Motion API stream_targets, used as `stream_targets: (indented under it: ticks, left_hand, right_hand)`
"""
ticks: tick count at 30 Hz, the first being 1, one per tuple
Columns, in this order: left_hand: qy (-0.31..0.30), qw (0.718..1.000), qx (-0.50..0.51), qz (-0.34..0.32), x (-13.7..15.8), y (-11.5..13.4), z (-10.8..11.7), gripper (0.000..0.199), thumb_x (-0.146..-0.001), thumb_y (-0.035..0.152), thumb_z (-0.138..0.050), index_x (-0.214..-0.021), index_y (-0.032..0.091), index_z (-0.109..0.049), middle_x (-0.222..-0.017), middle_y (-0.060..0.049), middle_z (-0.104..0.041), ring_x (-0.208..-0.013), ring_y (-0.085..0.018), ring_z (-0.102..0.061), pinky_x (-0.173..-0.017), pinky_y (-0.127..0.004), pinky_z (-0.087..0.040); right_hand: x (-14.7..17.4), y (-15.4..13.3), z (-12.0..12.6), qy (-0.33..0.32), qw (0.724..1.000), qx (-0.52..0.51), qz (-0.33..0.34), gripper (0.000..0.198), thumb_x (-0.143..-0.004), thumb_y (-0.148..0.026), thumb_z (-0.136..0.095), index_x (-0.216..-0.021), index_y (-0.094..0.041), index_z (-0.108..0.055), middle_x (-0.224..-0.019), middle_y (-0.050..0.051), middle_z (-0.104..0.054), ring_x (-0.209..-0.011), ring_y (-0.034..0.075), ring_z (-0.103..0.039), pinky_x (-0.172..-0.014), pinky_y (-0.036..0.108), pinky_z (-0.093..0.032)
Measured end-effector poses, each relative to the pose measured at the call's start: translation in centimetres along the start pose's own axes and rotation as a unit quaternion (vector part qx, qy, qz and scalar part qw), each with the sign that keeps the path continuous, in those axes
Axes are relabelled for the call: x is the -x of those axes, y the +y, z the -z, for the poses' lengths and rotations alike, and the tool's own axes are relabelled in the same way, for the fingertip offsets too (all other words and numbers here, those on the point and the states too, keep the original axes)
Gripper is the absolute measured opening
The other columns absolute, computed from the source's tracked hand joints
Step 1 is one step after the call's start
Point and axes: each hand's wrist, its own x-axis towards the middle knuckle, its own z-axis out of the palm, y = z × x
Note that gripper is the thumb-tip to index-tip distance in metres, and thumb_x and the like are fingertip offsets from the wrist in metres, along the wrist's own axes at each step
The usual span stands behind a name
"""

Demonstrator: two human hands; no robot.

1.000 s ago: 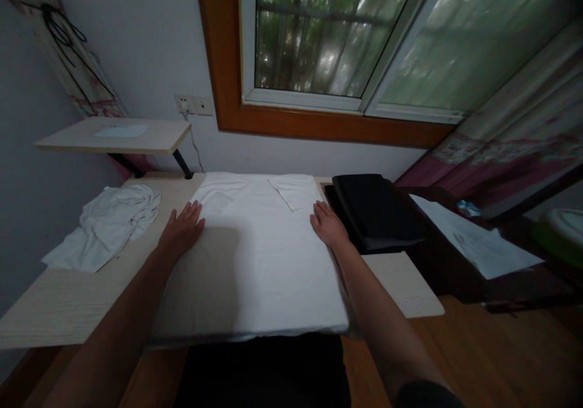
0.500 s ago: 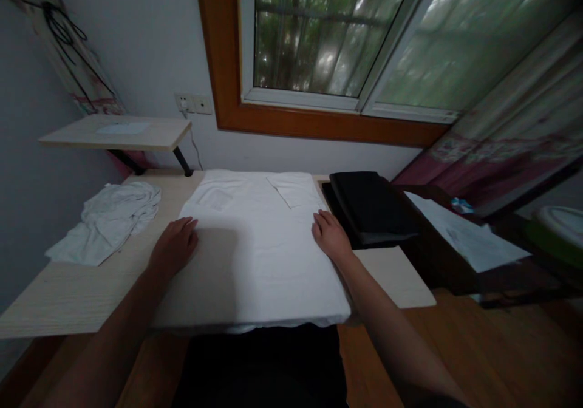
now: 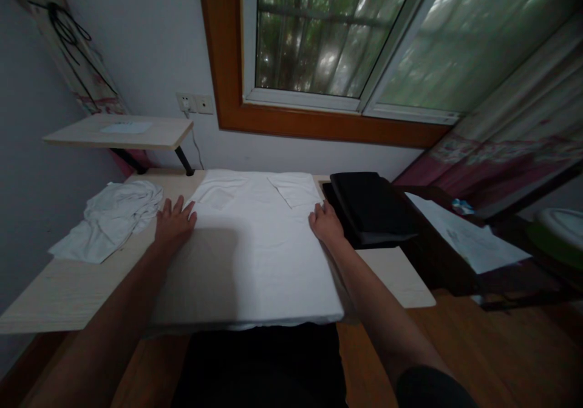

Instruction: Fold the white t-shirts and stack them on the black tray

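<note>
A white shirt point(image 3: 273, 256) lies spread over the table, its near end hanging slightly over the front edge. Two folded-in parts that look like sleeves show at its far end, along with a faint square patch on the left. My left hand point(image 3: 175, 224) rests at the shirt's left edge with its fingers spread. At the opposite edge, my right hand point(image 3: 327, 223) has its fingers curled against the cloth, seemingly gripping the border; the thumb is hidden.
A crumpled white cloth point(image 3: 112, 217) lies on the left of the table point(image 3: 54, 295), below a small raised shelf point(image 3: 136, 135). Black folders point(image 3: 371, 204) are stacked right of the shirt. Farther right are papers point(image 3: 464, 232) on a dark surface. A wall and window stand behind.
My left hand has spread its fingers and shifted slightly away from me. My right hand has moved a little left, and the shirt's near right corner has drawn inward.
</note>
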Motion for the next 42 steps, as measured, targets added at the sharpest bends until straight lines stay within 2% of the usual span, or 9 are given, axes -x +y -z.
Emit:
stream_targets:
  ticks: [7,14,19,24,28,31,36,38,42]
  left_hand:
    - [-0.056,0.998,-0.003,0.017,-2.8,-0.3,-0.9,0.059,-0.102,0.037,-0.023,-0.154,0.020,-0.044,-0.166,-0.008,-0.032,-0.156,-0.040,-0.014,-0.115,-0.076,-0.022]
    - [-0.051,0.998,-0.019,-0.006,-4.3,-1.5,-1.5,0.060,-0.103,0.035,-0.018,-0.154,0.018,-0.044,-0.167,-0.007,-0.030,-0.157,-0.036,-0.010,-0.117,-0.075,-0.019]
    - [-0.044,0.999,-0.012,-0.009,-4.8,-1.7,-1.6,0.059,-0.101,0.033,-0.020,-0.152,0.017,-0.046,-0.167,-0.008,-0.031,-0.157,-0.035,-0.015,-0.116,-0.074,-0.022]
    - [0.011,0.997,0.009,-0.071,-4.2,-2.1,-1.0,0.053,-0.095,0.027,-0.035,-0.140,0.014,-0.060,-0.160,-0.013,-0.043,-0.151,-0.033,-0.032,-0.120,-0.058,-0.029]
    - [0.065,0.994,0.042,-0.072,-3.9,-1.9,-0.3,0.044,-0.093,0.025,-0.040,-0.125,0.014,-0.068,-0.146,-0.013,-0.057,-0.141,-0.027,-0.046,-0.122,-0.041,-0.032]
    - [0.074,0.993,0.060,-0.073,-4.8,-0.7,-0.1,0.047,-0.094,0.025,-0.038,-0.133,0.014,-0.062,-0.150,-0.012,-0.054,-0.142,-0.025,-0.045,-0.123,-0.039,-0.031]
    - [0.030,0.991,0.041,-0.126,-7.5,3.4,-0.8,0.056,-0.099,0.032,-0.034,-0.150,0.011,-0.046,-0.167,-0.013,-0.030,-0.154,-0.028,-0.026,-0.126,-0.046,-0.022]
    - [0.000,0.990,0.031,-0.137,-8.2,5.1,-1.4,0.060,-0.101,0.038,-0.033,-0.154,0.010,-0.041,-0.168,-0.013,-0.025,-0.156,-0.029,-0.022,-0.126,-0.048,-0.020]
    - [-0.051,0.992,0.014,-0.116,-8.3,7.1,-2.7,0.062,-0.104,0.044,-0.028,-0.158,0.014,-0.037,-0.168,-0.012,-0.025,-0.156,-0.030,-0.020,-0.125,-0.055,-0.017]
  right_hand:
    - [-1.7,0.3,-0.9,0.008,1.000,0.027,0.014,0.053,-0.100,-0.029,-0.036,-0.133,0.004,-0.059,-0.146,0.030,-0.053,-0.138,0.036,-0.048,-0.116,0.049,-0.036]
    - [-3.6,0.2,-1.9,-0.011,0.999,0.041,0.012,0.052,-0.100,-0.028,-0.036,-0.133,0.004,-0.059,-0.148,0.029,-0.052,-0.140,0.034,-0.046,-0.115,0.046,-0.036]
    - [-4.3,0.0,-1.9,-0.005,0.999,0.041,0.015,0.051,-0.100,-0.029,-0.037,-0.134,0.002,-0.059,-0.148,0.028,-0.052,-0.140,0.034,-0.046,-0.114,0.046,-0.037]
    - [-3.4,0.2,-0.7,0.016,0.999,0.023,0.026,0.048,-0.098,-0.027,-0.040,-0.133,-0.003,-0.062,-0.147,0.022,-0.055,-0.133,0.031,-0.050,-0.112,0.041,-0.040]
    - [-2.7,-0.3,0.7,0.038,0.999,-0.001,0.027,0.045,-0.099,-0.024,-0.038,-0.130,-0.008,-0.065,-0.150,0.018,-0.052,-0.129,0.032,-0.050,-0.110,0.041,-0.041]
    - [-3.3,-1.3,0.9,0.053,0.998,-0.031,0.026,0.049,-0.098,-0.024,-0.040,-0.140,-0.007,-0.057,-0.158,0.018,-0.043,-0.135,0.033,-0.046,-0.114,0.044,-0.038]
    - [-6.5,-3.5,-1.0,0.016,0.995,-0.073,0.066,0.057,-0.101,-0.030,-0.036,-0.153,-0.008,-0.041,-0.164,0.018,-0.033,-0.147,0.030,-0.037,-0.121,0.046,-0.031]
    - [-7.8,-4.3,-1.9,-0.011,0.995,-0.073,0.074,0.058,-0.103,-0.035,-0.034,-0.154,-0.008,-0.040,-0.164,0.018,-0.033,-0.149,0.030,-0.034,-0.122,0.048,-0.029]
    - [-8.7,-5.4,-3.4,-0.063,0.994,-0.061,0.066,0.058,-0.106,-0.043,-0.031,-0.152,-0.010,-0.044,-0.164,0.018,-0.035,-0.151,0.031,-0.032,-0.122,0.052,-0.027]
